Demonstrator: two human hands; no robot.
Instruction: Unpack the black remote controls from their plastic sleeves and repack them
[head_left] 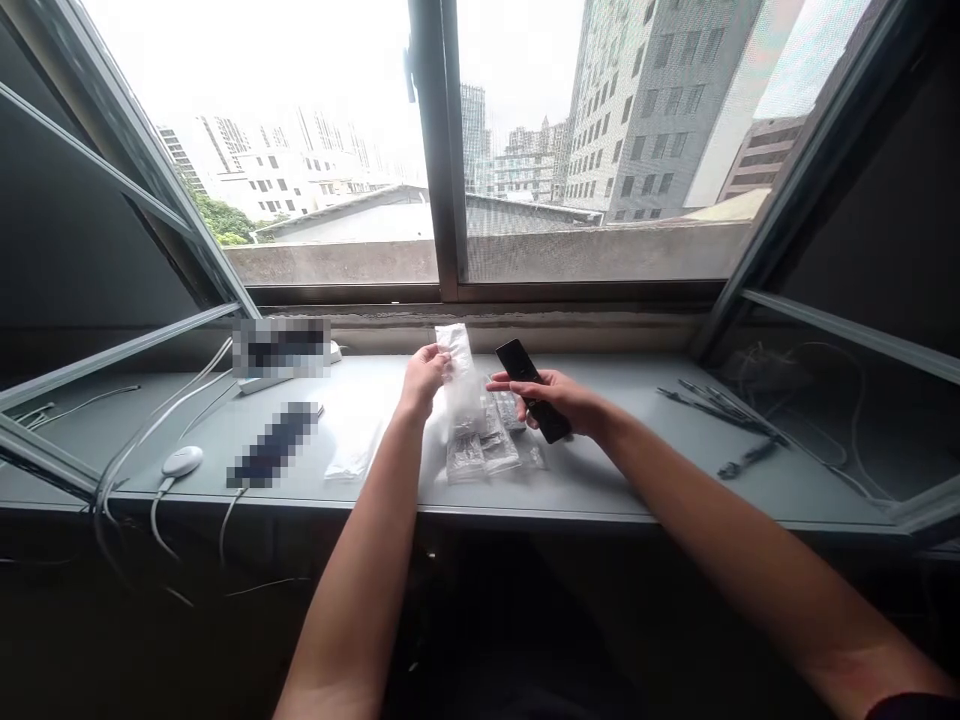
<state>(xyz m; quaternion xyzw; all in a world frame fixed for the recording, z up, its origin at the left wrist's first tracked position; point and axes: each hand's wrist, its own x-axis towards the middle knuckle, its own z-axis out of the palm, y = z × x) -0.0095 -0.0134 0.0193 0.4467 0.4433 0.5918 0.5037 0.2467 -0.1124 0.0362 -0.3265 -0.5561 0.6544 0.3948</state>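
Note:
My left hand [422, 380] pinches a clear plastic bag [459, 385] by its upper edge and holds it upright above the grey sill [637, 470]. My right hand [559, 400] is closed round a slim black remote-like device [531, 388], tilted with its top toward the window. Below both hands lie several small clear packets [480, 452] with dark contents, resting on the sill.
An empty clear bag [352, 455] lies left of the packets. Further left are a blurred dark item [271, 445], a white puck-shaped device [182, 461] and white cables [150, 430]. Black cable ties [720, 412] lie at the right. Open window frames flank both sides.

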